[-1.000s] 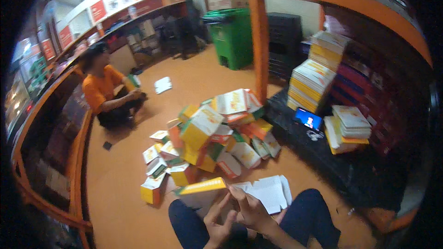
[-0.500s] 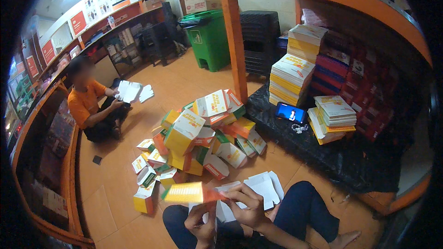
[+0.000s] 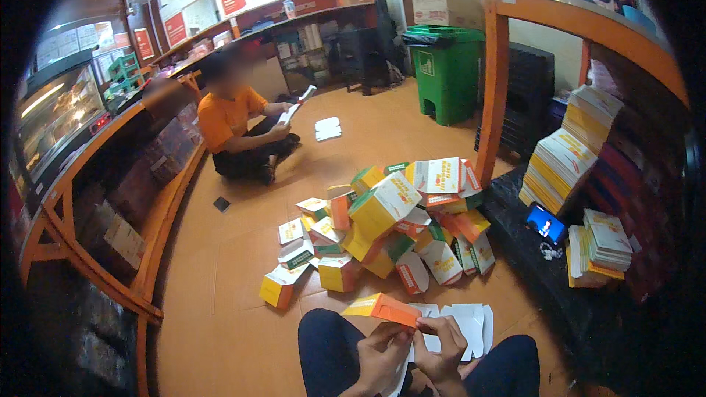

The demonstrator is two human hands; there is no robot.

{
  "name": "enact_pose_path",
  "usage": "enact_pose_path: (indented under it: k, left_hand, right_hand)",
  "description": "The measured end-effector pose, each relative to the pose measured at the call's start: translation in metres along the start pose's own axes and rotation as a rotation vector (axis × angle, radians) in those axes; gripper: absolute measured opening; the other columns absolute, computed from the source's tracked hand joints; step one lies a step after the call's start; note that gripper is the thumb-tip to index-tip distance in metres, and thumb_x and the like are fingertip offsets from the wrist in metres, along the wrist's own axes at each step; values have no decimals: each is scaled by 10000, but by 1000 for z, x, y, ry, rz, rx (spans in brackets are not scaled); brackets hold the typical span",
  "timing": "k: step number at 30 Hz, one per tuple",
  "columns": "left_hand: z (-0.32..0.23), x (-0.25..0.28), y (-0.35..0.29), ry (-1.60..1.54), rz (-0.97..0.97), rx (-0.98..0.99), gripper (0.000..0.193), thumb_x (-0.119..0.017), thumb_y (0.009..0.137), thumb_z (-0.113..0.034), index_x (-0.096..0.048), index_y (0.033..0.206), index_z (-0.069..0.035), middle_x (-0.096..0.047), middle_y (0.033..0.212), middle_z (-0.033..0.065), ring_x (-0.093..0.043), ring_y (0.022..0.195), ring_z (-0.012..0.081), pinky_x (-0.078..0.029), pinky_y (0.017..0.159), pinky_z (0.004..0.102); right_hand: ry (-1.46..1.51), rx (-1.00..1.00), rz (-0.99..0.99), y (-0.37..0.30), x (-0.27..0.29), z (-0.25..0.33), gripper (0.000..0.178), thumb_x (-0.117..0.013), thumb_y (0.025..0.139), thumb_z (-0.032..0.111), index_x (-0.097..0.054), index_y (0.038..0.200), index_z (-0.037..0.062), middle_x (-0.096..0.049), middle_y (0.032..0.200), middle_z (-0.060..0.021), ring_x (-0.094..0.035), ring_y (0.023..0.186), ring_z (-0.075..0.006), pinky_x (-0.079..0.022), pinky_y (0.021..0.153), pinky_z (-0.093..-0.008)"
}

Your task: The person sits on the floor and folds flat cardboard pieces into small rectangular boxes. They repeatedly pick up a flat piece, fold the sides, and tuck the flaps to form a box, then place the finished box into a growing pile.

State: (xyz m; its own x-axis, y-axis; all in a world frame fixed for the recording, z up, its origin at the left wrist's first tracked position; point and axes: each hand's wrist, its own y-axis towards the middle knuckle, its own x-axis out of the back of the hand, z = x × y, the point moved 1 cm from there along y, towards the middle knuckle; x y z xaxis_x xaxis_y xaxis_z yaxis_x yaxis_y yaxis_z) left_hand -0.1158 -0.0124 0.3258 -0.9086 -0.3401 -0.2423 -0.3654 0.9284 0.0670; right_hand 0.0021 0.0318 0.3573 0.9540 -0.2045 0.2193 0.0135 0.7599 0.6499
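Note:
Between my hands, above my crossed legs, is a partly folded cardboard box (image 3: 393, 312) in yellow and orange with a white inside. My left hand (image 3: 382, 356) grips its lower edge, fingers closed. My right hand (image 3: 440, 344) pinches the orange end from the other side. Flat white box blanks (image 3: 472, 327) lie by my right knee, white side up. Just ahead on the floor rises a heap of folded boxes (image 3: 386, 206) in white, yellow, orange and green, some tipped on their sides.
A person in an orange shirt (image 3: 224, 121) sits at the far left holding a white blank; another blank (image 3: 328, 129) lies nearby. Stacked blanks (image 3: 562, 162) and a lit phone (image 3: 546, 224) rest on the black-covered low shelf at right. A green bin (image 3: 441, 77) stands behind.
My view has swung left, so the scene sits further right. The box in my hands has tilted, its orange side showing more. The other person's blank has turned nearly edge-on.

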Motion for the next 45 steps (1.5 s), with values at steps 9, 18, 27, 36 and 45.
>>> enact_pose_path:
  k: [9, 18, 27, 36, 45]
  left_hand:
    - [14, 6, 4, -204, -27, 126, 280, -697, 902, 49, -664, 1179, 38, -676, 1183, 127, -649, 1088, 206, -526, 941, 328]
    - [-6, -5, 9, -393, -141, 184, 407, -697, 914, 28, -555, 1296, 36, -662, 1205, 137, -664, 1117, 250, -557, 983, 361]
    - [7, 25, 24, -54, -236, -25, 407, -758, 906, -120, -579, 1256, -13, -661, 1174, 106, -665, 1035, 208, -532, 904, 345]
    - [26, 20, 14, 695, 475, -527, 634, -877, 760, -290, -593, 1303, -127, -571, 1360, 118, -489, 1338, 338, -367, 1141, 462]
    - [21, 12, 7, 585, 29, -530, 173, -832, 791, -87, -767, 951, -70, -754, 999, 89, -727, 891, 216, -576, 782, 317]
  right_hand:
    - [-45, 143, 83, 3, 2, -2, 241, -779, 684, -68, -689, 881, 36, -719, 893, -99, -675, 775, -286, -538, 677, -364]
    - [-3, 60, 365, 7, 9, 3, 391, -823, 745, 86, -675, 1105, 44, -635, 1189, -172, -694, 960, -310, -576, 858, -383]
    - [25, -306, 309, -20, 3, -19, 372, -726, 809, 13, -637, 1170, 24, -719, 890, -149, -748, 788, -272, -607, 738, -353]
    - [24, -377, 1, -12, 23, -15, 236, -614, 959, 108, -576, 802, -64, -559, 729, -145, -565, 601, -246, -436, 565, -366]
    - [3, -169, 44, -4, 23, 6, 99, -637, 935, 30, -664, 968, -60, -573, 831, -107, -585, 716, -187, -470, 628, -307]
